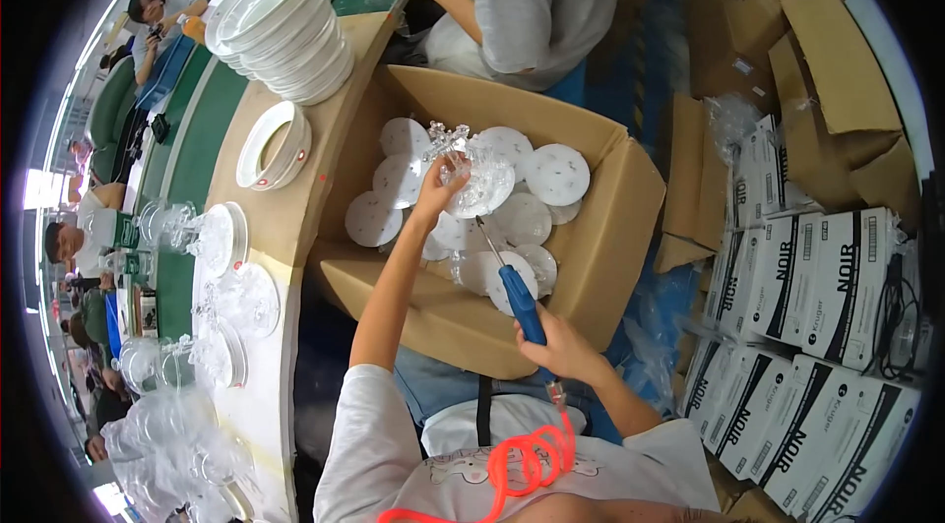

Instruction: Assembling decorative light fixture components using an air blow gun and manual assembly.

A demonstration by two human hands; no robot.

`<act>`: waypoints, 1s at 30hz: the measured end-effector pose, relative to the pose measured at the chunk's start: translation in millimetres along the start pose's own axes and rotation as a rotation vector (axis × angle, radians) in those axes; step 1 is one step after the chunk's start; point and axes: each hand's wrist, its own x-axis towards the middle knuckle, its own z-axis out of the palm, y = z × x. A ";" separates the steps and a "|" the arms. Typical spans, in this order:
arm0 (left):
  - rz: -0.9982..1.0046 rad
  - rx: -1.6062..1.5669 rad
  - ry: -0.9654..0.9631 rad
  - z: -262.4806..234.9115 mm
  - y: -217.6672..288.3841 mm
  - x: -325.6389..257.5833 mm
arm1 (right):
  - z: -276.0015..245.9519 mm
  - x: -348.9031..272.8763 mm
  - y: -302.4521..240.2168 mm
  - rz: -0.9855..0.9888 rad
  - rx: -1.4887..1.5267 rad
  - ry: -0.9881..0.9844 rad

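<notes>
My left hand [445, 184] is closed on a transparent plastic part [482, 186] with a round body and knobbly projections on top. It is held over an open cardboard box [600, 257]. In my right hand [561, 341] is a blue air blow gun [521, 303], its thin dark nozzle pointing up at the underside of the part. A coiled red hose [522, 464] runs from the gun's lower end across my front. Several white round discs [557, 175] with small marks lie overlapping inside the box, partly hidden by my left hand and the part.
A workbench [325, 120] on the left carries a tall stack of white rings [285, 31], single rings [273, 146] and transparent parts [246, 302]. Printed white cartons [817, 277] and open brown boxes [837, 61] stand at right. A co-worker [536, 1] sits beyond the box.
</notes>
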 end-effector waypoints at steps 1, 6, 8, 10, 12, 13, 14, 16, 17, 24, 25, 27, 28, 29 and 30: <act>0.028 0.014 0.072 -0.7 -1.0 -1.7 | 0.9 5.5 0.2 0.023 -0.026 0.002; 0.090 0.188 0.199 1.1 -6.8 -7.7 | 6.3 3.0 -3.3 0.024 -0.145 -0.072; 0.164 0.334 0.275 -23.2 -28.8 -8.9 | 13.4 3.7 -9.3 -0.004 -0.140 -0.049; 0.133 0.258 0.303 -20.4 -31.6 -6.0 | 11.7 6.4 -1.9 0.024 -0.166 -0.011; 0.084 0.255 0.306 -22.2 -33.0 -4.1 | 9.9 8.5 2.7 0.044 -0.193 0.021; 0.109 0.263 0.308 -23.4 -33.6 -3.8 | 8.7 9.3 3.7 0.048 -0.131 0.043; 0.134 0.271 0.311 -24.8 -34.0 -3.5 | 7.9 10.2 3.6 0.052 -0.070 0.064; 0.204 0.369 0.307 -41.9 -45.0 -2.5 | 13.6 16.3 -2.3 -0.010 -0.142 0.024; 0.272 0.466 0.291 -50.7 -50.6 -2.4 | 19.7 18.4 -4.6 -0.058 -0.235 -0.021; 0.325 0.444 0.258 -34.2 -34.7 -7.5 | 9.8 19.2 -14.6 0.010 -0.249 -0.040; 0.282 0.331 0.271 -29.1 -31.3 -7.1 | 5.1 20.2 -7.3 0.005 -0.217 0.014; 0.240 0.219 0.285 -25.2 -26.0 -6.4 | -2.5 21.7 0.2 0.035 -0.245 0.107; 0.280 0.257 0.300 -27.0 -24.1 -5.9 | -2.7 18.2 -2.8 0.028 -0.317 0.031; 0.319 0.296 0.314 -29.1 -22.3 -5.5 | -3.8 17.6 -2.2 0.026 -0.318 0.031; 0.359 0.332 0.328 -32.0 -22.9 -6.7 | -2.9 15.5 -2.5 0.022 -0.235 0.037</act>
